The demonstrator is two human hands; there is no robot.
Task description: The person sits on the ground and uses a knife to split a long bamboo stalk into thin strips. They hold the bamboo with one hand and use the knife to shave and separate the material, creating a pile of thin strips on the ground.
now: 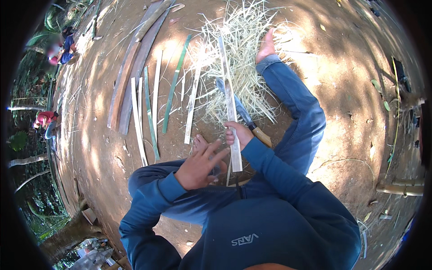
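My right hand (239, 135) is closed round the lower part of a long pale bamboo strip (227, 85), which points away from me over a heap of shavings (238, 49). My left hand (200, 166) is raised over my bent left leg. Its fingers are spread and nothing is in them. Just beyond my right wrist, partly behind the strip, a machete (243, 112) lies with its blade toward the heap and its wooden handle near my right forearm. The strip's near end hangs between my legs.
Several green and pale bamboo strips (173, 85) lie on the dirt ahead to the left. Beyond them are long brown boards (128, 85). My bare right foot (266, 45) rests beside the shavings. Two people (46, 122) sit at the far left. Bamboo poles (400, 189) lie at the right.
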